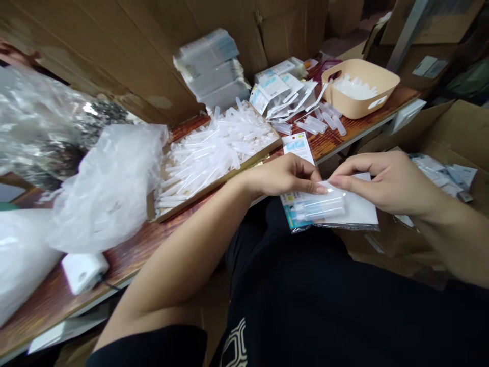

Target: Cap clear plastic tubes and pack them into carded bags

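Above my lap, my left hand (292, 176) and my right hand (378, 181) pinch the upper edge of a clear plastic packet (328, 206). Inside it show a printed blue-and-white card and a few translucent tubes (321, 208) lying side by side. My fingertips nearly meet at the packet's edge. Just beyond my left hand, another printed card (298, 147) sticks out over the table's edge. A shallow cardboard tray (214, 178) heaped with slim white translucent tubes (217, 148) stands left of my hands.
A beige basket (357, 109) with small white pieces stands at the far right, near loose tubes (317, 124) and printed packets (280, 89). Stacked cards (212, 69) lean at the back. Plastic bags (110, 188) and a white device (84, 272) are left; an open carton (451, 132) with packets is right.
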Available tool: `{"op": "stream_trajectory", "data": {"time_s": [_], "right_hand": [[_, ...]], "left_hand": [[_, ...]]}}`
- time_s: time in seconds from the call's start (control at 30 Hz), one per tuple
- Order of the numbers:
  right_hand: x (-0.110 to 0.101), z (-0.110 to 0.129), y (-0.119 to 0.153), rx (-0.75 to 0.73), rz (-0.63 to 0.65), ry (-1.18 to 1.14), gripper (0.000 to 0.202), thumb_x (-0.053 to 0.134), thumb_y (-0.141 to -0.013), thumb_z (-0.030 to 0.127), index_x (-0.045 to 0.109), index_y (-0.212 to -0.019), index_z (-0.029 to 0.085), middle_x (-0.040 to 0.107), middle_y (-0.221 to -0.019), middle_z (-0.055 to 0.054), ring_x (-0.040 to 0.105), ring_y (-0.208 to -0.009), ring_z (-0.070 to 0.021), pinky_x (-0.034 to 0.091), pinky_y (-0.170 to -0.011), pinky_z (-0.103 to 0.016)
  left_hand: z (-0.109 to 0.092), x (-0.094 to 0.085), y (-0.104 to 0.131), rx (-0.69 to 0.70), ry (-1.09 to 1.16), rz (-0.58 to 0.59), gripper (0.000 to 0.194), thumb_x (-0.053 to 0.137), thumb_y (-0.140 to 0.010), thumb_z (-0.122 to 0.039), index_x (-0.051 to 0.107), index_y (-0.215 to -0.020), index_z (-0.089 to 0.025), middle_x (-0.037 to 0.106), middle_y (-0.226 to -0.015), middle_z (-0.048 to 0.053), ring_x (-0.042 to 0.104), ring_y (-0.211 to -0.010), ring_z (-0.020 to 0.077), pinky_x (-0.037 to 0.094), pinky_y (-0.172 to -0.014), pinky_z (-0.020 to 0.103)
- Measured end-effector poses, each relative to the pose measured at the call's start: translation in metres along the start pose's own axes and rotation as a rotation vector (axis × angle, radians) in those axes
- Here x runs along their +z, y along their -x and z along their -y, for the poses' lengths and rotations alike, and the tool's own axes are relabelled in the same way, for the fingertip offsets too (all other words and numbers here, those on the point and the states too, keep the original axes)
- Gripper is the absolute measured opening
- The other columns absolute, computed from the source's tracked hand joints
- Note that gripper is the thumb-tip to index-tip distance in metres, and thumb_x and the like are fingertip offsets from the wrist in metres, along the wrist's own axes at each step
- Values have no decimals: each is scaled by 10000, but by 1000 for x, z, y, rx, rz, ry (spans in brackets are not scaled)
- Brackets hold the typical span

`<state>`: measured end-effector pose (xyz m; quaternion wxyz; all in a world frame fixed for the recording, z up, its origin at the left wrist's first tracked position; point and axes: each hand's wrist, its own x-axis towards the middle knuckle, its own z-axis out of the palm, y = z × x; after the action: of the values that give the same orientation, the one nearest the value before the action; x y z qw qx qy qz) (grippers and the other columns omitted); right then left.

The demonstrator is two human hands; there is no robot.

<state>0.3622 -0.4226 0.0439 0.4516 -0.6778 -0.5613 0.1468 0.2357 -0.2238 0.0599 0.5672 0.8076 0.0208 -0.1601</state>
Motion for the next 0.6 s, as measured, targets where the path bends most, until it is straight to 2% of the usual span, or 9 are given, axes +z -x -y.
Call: {"op": "stream_trajectory", "data": {"time_s": [0.13, 0.2, 0.27, 0.3, 0.37, 0.4, 0.47, 0.53, 0.6], "right_hand": [[2, 13, 19, -585, -38, 242, 157, 601, -1025, 234, 750, -985, 270, 809, -922, 16, 745, -825, -155, 522, -749, -356], [13, 19, 43, -719, -146, 425, 220, 599, -1012, 121, 730, -1079, 284, 822, -1016, 33, 757, -906, -155, 518, -817, -383], [26, 23, 68, -678, -259, 582, 385, 602, -948, -30, 715, -1125, 293, 815, -1102, 52, 750, -982, -133, 523, -858, -355], [30, 23, 79, -660, -283, 623, 415, 610, -927, -56, 716, -1132, 290, 802, -1165, 50, 743, -1016, -124, 525, -863, -336], [30, 19, 91, -665, -283, 682, 404, 639, -916, -42, 730, -1110, 300, 787, -1214, 68, 733, -996, -113, 525, -846, -322], [26, 14, 93, -694, -270, 718, 351, 673, -929, 20, 737, -1093, 324, 790, -1191, 91, 727, -940, -113, 523, -824, -331], [11, 4, 88, -706, -298, 782, 176, 765, -933, 289, 737, -1073, 393, 798, -1096, 100, 698, -837, -143, 520, -787, -377], [-4, -5, 82, -559, -414, 756, 380, 831, -823, 553, 706, -1160, 429, 775, -1115, 20, 692, -909, -219, 533, -822, -440], [-16, -12, 77, -268, -495, 512, 577, 864, -764, 581, 660, -1274, 403, 731, -1193, -72, 685, -1047, -303, 548, -866, -498]], "left_hand": [[-4, -15, -3, -43, 136, 173, 320, 805, -772, -430, 788, -982, -188, 773, -999, 50, 682, -966, 187, 522, -882, 278], [-10, -18, -7, -139, 114, 309, 321, 824, -751, -423, 794, -968, -188, 789, -980, 61, 704, -931, 208, 549, -852, 297], [-17, -18, -11, -181, 95, 410, 271, 848, -716, -377, 792, -894, -181, 789, -873, 57, 710, -808, 205, 567, -762, 302], [-21, -18, -13, -166, 81, 411, 246, 857, -699, -351, 789, -862, -181, 785, -836, 50, 707, -769, 198, 567, -730, 297], [-29, -18, -16, -102, 16, 308, 204, 865, -672, -305, 786, -815, -182, 777, -800, 30, 704, -749, 178, 560, -718, 274], [-33, -17, -17, -76, -32, 235, 184, 865, -662, -287, 785, -789, -181, 770, -784, 18, 701, -748, 166, 553, -722, 262], [-38, -13, -22, -58, -109, 96, 152, 862, -640, -259, 780, -742, -181, 749, -742, -4, 689, -735, 147, 540, -729, 249], [-43, -4, -30, -86, -149, -6, 134, 863, -614, -226, 773, -703, -184, 725, -699, -18, 673, -711, 139, 529, -718, 252], [-45, 8, -40, -123, -163, -67, 140, 870, -583, -193, 760, -669, -187, 706, -670, -26, 656, -684, 138, 520, -695, 261]]}}
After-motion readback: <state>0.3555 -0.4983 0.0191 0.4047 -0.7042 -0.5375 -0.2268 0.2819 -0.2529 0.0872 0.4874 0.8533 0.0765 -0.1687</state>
